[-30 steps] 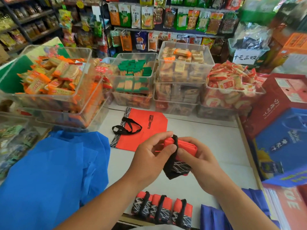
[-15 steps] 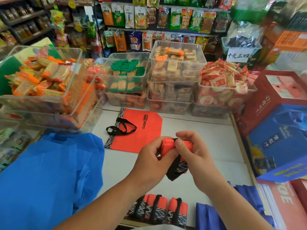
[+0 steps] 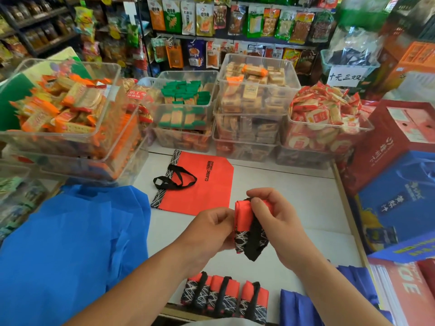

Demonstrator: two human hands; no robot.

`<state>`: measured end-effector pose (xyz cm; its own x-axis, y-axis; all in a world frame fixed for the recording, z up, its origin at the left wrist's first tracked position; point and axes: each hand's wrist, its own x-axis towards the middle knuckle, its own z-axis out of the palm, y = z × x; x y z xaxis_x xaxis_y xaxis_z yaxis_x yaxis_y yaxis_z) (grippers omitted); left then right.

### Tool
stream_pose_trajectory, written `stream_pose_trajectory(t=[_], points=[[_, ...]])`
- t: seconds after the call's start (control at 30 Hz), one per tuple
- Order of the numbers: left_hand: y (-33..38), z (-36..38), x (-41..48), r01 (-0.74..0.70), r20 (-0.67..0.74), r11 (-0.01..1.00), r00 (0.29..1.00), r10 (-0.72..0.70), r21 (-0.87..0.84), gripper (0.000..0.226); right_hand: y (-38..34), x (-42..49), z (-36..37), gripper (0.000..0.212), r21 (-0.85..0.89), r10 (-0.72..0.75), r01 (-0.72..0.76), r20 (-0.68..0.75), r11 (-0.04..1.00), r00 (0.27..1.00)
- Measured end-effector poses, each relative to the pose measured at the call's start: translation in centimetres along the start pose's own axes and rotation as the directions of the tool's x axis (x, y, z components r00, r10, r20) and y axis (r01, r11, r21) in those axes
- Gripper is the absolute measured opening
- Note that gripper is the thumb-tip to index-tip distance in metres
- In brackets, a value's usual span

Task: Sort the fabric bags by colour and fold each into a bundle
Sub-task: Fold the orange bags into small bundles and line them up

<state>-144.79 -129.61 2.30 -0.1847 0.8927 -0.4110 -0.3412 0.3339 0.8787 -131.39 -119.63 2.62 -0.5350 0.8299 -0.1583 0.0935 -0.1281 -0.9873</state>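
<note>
vs half a second ago: red bundle is now turned upright between the hands, red end up and patterned black end down; before, it lay more sideways. right hand has its thumb across the bundle's front and fingers curled over the top, pinching the black strap, whose loose end hangs below. left hand has slid off the front and grips the bundle's left edge with curled fingers. both are above the white table. flat red bag just beyond the left hand, unmoved. three finished bundles in a row nearer the person than the hands. blue bags heaped left of the left hand, dark blue bags by the right forearm. clear bins of snacks beyond the hands, boxes right of the right hand, snack packets hanging behind.
</note>
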Motion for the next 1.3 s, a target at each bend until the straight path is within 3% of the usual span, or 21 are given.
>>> stream_pose_trajectory(t=[0.1, 0.17, 0.3, 0.37, 0.47, 0.6, 0.7, 0.87, 1.03, 1.13, 1.3], points=[[0.1, -0.1, 0.2, -0.03, 0.021, 1.0, 0.999, 0.03, -0.004, 0.028, -0.2, 0.3, 0.2, 0.028, -0.059, -0.059, 0.055, -0.067, 0.997, 0.996], [0.2, -0.2, 0.2, -0.027, 0.03, 0.996, 0.999, 0.025, 0.084, 0.023, -0.1, 0.7, 0.0, 0.031, -0.108, -0.098, 0.086, -0.117, 0.99, 0.988], [0.0, -0.3, 0.6, 0.014, 0.054, 1.0, 0.998, -0.015, 0.026, 0.022, -0.2, 1.5, -0.8, 0.021, -0.175, -0.156, 0.152, -0.008, 0.973, 0.988], [0.2, -0.2, 0.9, -0.023, -0.02, 0.999, 1.0, 0.022, -0.026, 0.02, -0.2, 1.6, -1.2, 0.017, -0.151, -0.137, 0.145, 0.061, 0.978, 0.989], [0.8, -0.2, 1.6, -0.097, -0.135, 0.995, 0.986, 0.099, 0.02, 0.015, 0.1, 1.6, -1.4, 0.034, -0.099, -0.095, 0.113, 0.165, 0.989, 0.982], [1.1, 0.2, 2.3, -0.14, -0.176, 0.986, 0.972, 0.154, 0.09, 0.015, 0.0, 2.2, -1.6, 0.031, -0.023, -0.108, 0.113, 0.154, 0.993, 0.982], [0.7, 0.6, 2.3, -0.127, -0.182, 0.992, 0.975, 0.126, 0.008, 0.016, -0.2, 2.6, -1.8, 0.029, 0.07, -0.116, 0.106, 0.163, 0.992, 0.98], [0.2, 1.4, 2.7, -0.137, -0.148, 0.94, 0.985, 0.094, -0.314, 0.033, -0.8, 3.3, -2.6, 0.031, 0.158, -0.159, 0.13, 0.186, 0.979, 0.97], [0.0, 3.0, 3.1, -0.039, -0.078, 0.745, 0.997, -0.017, -0.666, 0.04, -0.8, 3.6, -3.3, 0.027, 0.182, -0.188, 0.147, 0.231, 0.972, 0.955], [0.2, 3.2, 3.0, -0.029, -0.087, 0.749, 0.995, -0.039, -0.662, 0.038, -1.0, 3.8, -3.8, 0.025, 0.185, -0.185, 0.144, 0.228, 0.972, 0.956], [0.2, 4.0, 2.5, -0.1, -0.219, 0.849, 0.976, -0.019, -0.519, 0.016, -1.0, 4.0, -4.2, 0.026, 0.257, -0.12, 0.068, 0.195, 0.964, 0.973]])
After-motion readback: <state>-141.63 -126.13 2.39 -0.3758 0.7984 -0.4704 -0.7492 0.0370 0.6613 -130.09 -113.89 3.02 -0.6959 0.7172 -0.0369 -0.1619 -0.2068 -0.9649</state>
